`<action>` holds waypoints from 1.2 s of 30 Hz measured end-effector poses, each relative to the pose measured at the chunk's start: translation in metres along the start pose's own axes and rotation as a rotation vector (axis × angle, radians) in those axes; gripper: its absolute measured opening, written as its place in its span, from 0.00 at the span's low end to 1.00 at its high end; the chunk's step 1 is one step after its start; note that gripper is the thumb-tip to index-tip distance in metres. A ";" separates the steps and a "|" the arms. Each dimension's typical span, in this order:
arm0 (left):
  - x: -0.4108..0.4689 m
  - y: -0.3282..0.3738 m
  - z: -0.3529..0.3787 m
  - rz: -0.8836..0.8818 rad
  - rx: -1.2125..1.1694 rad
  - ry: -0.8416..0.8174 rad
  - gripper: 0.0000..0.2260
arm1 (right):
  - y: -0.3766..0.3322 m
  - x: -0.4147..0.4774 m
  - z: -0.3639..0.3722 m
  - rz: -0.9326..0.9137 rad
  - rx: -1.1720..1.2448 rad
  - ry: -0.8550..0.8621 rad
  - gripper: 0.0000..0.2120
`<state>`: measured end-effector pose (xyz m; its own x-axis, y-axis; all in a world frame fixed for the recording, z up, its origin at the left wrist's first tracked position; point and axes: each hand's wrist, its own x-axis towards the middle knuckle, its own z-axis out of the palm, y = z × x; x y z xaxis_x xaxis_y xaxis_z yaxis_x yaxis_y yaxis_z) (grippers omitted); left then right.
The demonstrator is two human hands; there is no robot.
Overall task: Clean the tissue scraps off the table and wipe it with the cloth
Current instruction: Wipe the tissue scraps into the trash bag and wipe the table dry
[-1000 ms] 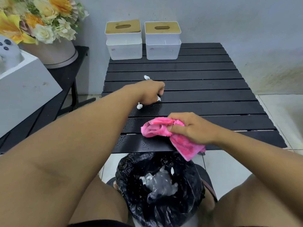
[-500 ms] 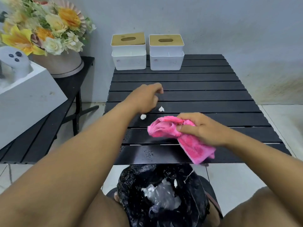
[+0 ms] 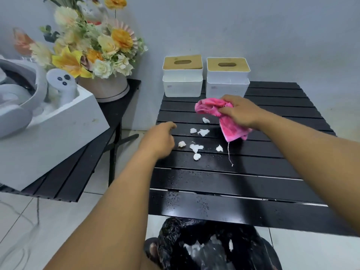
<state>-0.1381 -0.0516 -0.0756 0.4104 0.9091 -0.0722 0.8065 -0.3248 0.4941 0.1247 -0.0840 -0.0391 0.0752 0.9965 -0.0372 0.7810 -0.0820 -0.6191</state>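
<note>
Two white tissue boxes with slotted wooden lids stood side by side against the grey wall, a narrow gap between them. To their left, a black slatted side counter carried a round pot of yellow, orange and cream flowers and a white box holding a headset and an upright controller. A thin cable lay on the tiled floor.
</note>
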 end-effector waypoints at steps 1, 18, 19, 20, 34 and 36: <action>0.000 -0.002 0.003 -0.006 -0.014 -0.008 0.21 | -0.001 0.011 0.002 -0.005 -0.019 -0.002 0.07; 0.013 -0.031 0.007 -0.021 0.007 -0.041 0.22 | -0.006 0.058 0.043 -0.007 0.037 -0.131 0.05; 0.013 -0.031 0.007 -0.024 0.004 -0.042 0.22 | -0.007 0.054 0.045 -0.013 0.035 -0.146 0.07; 0.012 -0.031 0.006 -0.027 0.000 -0.041 0.21 | -0.009 0.050 0.046 -0.016 0.040 -0.162 0.07; -0.010 -0.020 0.002 -0.005 -0.046 -0.066 0.21 | -0.025 -0.009 0.048 0.032 0.172 -0.375 0.04; -0.012 -0.018 0.004 -0.006 -0.050 -0.076 0.20 | -0.028 -0.018 0.046 0.049 0.183 -0.419 0.06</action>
<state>-0.1563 -0.0580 -0.0867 0.4383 0.8879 -0.1400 0.7874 -0.3042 0.5361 0.0732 -0.0985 -0.0569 -0.1772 0.9157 -0.3607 0.6579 -0.1623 -0.7354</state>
